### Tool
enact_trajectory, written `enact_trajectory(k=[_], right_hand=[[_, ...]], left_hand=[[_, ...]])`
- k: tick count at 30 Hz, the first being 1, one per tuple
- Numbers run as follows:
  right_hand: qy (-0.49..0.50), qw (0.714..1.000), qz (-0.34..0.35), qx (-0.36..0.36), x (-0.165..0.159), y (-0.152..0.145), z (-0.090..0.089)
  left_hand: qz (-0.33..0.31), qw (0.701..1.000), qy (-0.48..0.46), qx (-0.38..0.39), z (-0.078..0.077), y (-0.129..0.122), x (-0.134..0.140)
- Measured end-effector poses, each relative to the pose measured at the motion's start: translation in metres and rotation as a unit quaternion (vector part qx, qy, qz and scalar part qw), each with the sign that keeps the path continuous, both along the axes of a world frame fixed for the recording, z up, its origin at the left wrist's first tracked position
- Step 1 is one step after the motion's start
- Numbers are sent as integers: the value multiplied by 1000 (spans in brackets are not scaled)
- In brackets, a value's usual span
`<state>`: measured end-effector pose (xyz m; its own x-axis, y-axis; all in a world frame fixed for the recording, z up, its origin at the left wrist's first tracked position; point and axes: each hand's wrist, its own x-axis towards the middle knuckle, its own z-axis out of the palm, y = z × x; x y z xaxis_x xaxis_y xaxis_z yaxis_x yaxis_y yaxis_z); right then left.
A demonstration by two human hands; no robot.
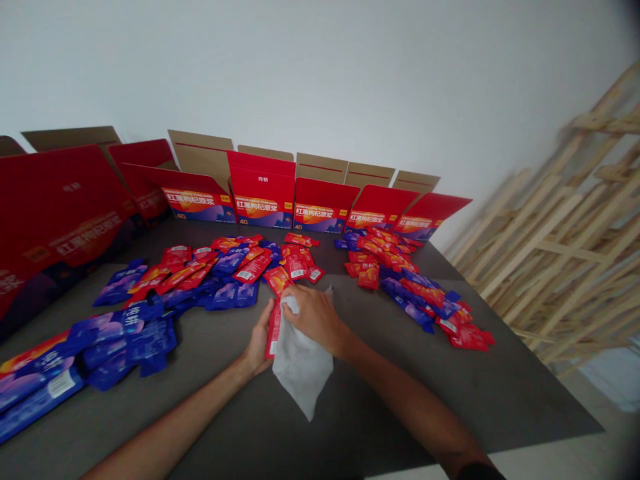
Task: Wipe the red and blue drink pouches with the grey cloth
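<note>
Near the middle of the table, my left hand (259, 340) is closed around the edge of a red sachet (273, 337) with a barcode at its lower end. My right hand (317, 317) grips a pale grey cloth (304, 367) and presses it against the sachet's upper part. The cloth hangs down to a point and covers much of the sachet's right side. Just beyond my hands lies a pile of red sachets (296, 259). Blue and red sachets (235, 267) are heaped to the left of them.
Open red cartons (264, 197) stand in a row along the wall, with a larger carton (55, 213) at left. More sachets (420, 287) lie on the right of the dark table (500, 400). Wooden frames (560, 247) lean beyond the table's right edge.
</note>
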<state>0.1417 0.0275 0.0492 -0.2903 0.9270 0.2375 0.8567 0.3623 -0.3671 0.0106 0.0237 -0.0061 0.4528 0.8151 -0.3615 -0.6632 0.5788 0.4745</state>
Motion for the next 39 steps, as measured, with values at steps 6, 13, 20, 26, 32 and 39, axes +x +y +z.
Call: enact_trajectory(k=[6, 13, 20, 26, 32, 39], right_hand=[[-36, 996, 72, -29, 0, -7, -4], [-36, 993, 97, -60, 1, -6, -2], [7, 999, -23, -25, -2, 0, 2], [-9, 998, 51, -28, 1, 0, 0], [-59, 984, 147, -78, 4, -8, 2], [-83, 991, 21, -102, 15, 0, -5]], left_hand=[[-1, 1000, -15, 24, 8, 0, 0], [-1, 999, -3, 38, 7, 2, 0], [8, 1000, 20, 14, -1, 1, 2], [8, 999, 30, 32, 2, 1, 1], [-2, 997, 24, 67, 7, 1, -1], [59, 991, 23, 116, -7, 0, 6]])
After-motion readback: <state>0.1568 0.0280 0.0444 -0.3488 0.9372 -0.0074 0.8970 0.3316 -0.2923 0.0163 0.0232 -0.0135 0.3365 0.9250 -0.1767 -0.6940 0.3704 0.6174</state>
